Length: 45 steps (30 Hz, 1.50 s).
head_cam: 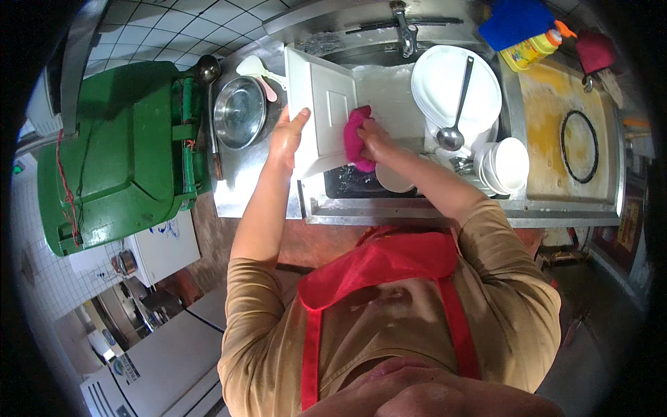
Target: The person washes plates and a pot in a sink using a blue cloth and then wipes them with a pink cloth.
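Note:
A white rectangular tray (331,140) is tilted up on edge over the left sink basin (311,208). My left hand (285,139) grips its left edge, with the thumb over the rim. Bunched in my right hand (378,142) is a pink cloth (353,136), pressed against the tray's right side. Below my right forearm sits a pale bowl (394,176), partly hidden by it. White oval plates (435,78) are stacked in the basin's right part, and a dark-handled ladle (452,138) lies across them. White bowls (508,166) lie nested on their side by the front right corner.
A tap (406,34) rises behind the basin. The right basin (542,195) holds yellowish sudsy liquid and a black ring (563,156); a yellow bottle (529,52) stands behind. A metal bowl (239,112) and a long ladle (212,114) lie left, beside a green bin (114,161).

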Each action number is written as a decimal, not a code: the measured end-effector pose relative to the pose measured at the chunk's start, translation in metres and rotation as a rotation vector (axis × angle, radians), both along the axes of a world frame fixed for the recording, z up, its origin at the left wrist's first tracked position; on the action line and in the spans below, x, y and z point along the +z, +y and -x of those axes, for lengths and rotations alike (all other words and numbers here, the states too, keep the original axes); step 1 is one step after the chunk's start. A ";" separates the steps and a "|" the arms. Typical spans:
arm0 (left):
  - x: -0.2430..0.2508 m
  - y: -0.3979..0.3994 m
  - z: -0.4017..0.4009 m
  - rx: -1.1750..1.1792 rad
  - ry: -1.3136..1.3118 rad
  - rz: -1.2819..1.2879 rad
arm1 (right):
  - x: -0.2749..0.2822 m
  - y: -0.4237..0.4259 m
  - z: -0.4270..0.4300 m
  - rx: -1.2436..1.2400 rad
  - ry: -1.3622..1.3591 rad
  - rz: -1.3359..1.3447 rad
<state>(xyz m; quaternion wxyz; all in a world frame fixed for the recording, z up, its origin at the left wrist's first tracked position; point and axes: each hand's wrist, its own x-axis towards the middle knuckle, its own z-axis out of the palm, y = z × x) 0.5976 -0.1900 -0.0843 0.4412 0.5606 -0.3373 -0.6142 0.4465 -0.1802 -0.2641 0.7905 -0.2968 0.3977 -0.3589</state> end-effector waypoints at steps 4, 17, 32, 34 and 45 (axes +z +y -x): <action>0.000 -0.002 -0.003 -0.031 -0.068 -0.063 | 0.012 -0.040 0.020 0.344 1.433 0.739; 0.005 0.034 0.041 -0.169 -0.494 0.084 | 0.148 -0.109 0.040 0.312 0.001 -0.421; -0.001 0.116 0.058 -0.407 -0.662 0.608 | 0.252 -0.021 0.060 0.289 0.073 -0.334; 0.007 0.123 0.049 -0.442 -0.657 0.733 | 0.256 -0.008 0.069 0.122 0.053 -0.280; 0.053 0.181 -0.049 -0.676 -1.061 0.881 | 0.254 0.072 0.029 0.238 0.058 -0.159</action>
